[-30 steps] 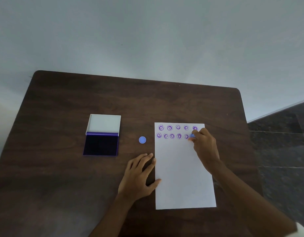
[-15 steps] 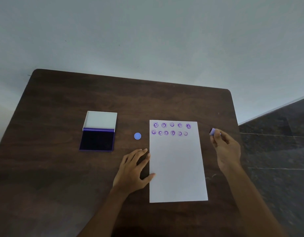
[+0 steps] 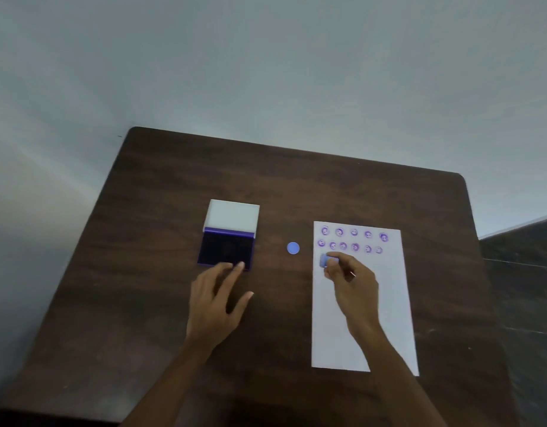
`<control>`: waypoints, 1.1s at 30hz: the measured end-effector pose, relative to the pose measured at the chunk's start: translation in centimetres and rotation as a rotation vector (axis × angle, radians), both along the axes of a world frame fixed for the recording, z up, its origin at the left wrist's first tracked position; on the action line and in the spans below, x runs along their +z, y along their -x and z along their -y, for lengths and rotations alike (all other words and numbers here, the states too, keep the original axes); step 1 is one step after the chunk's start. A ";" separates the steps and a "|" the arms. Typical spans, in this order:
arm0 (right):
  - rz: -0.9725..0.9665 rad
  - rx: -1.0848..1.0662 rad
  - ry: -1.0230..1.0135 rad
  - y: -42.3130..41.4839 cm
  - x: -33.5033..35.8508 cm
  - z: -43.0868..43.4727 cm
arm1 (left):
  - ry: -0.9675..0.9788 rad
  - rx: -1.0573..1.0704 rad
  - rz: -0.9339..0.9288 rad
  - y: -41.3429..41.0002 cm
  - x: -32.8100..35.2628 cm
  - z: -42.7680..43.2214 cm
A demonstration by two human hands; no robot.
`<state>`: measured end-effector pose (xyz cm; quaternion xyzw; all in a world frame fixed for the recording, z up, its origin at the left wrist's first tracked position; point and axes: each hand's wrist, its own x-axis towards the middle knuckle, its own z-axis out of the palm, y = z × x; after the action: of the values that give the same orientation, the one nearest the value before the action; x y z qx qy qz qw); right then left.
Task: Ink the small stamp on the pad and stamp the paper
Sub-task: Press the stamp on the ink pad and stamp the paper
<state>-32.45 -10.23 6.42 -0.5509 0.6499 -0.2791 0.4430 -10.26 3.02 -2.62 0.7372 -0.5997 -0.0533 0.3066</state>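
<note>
The small stamp (image 3: 327, 260) is pinched in the right hand (image 3: 352, 280), at its 10 o'clock, over the paper (image 3: 386, 303) below the prints. The left hand (image 3: 218, 298) hangs loose-fingered, fingertips at the ink pad (image 3: 226, 249) at its 12 o'clock.

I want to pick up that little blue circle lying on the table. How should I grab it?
The blue disc lies flat on the bare table, between the ink pad and the paper. It looks thin, so come straight down from above and pinch its round edge on two opposite sides with thumb and fingertip. Nothing touches it, so probably any side works. If it won't lift, tip one edge up first.
</note>
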 end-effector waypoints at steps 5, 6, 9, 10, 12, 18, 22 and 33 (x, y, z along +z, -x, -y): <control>-0.148 0.356 0.207 -8.3 -1.8 -0.9 | -0.157 0.328 -0.125 -4.3 -0.3 -0.3; -0.172 0.421 0.235 -9.8 -2.2 -0.9 | -0.169 0.349 -0.145 -4.8 -0.5 -0.1; -0.339 0.664 0.312 -13.8 -3.9 -0.5 | -0.241 0.378 -0.169 -5.4 -1.0 0.2; -0.412 0.742 0.352 -14.7 -4.5 -0.4 | -0.266 0.375 -0.158 -5.4 -1.1 0.2; -0.493 0.818 0.373 -16.1 -5.4 -0.3 | -0.305 0.371 -0.139 -5.5 -1.4 0.2; -0.623 0.924 0.428 -16.8 -7.0 -0.5 | -0.319 0.325 -0.052 -5.5 -1.6 0.3; -0.610 0.980 0.554 -16.5 -7.1 0.0 | -0.347 0.332 -0.013 -5.4 -1.8 0.4; -0.568 1.016 0.624 -16.4 -7.1 0.3 | -0.365 0.314 0.025 -5.3 -1.7 0.4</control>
<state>-16.08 -10.57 -0.72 -0.9437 0.2893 -0.0544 0.1506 -4.91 2.57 -4.31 0.8652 -0.4618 -0.1036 0.1654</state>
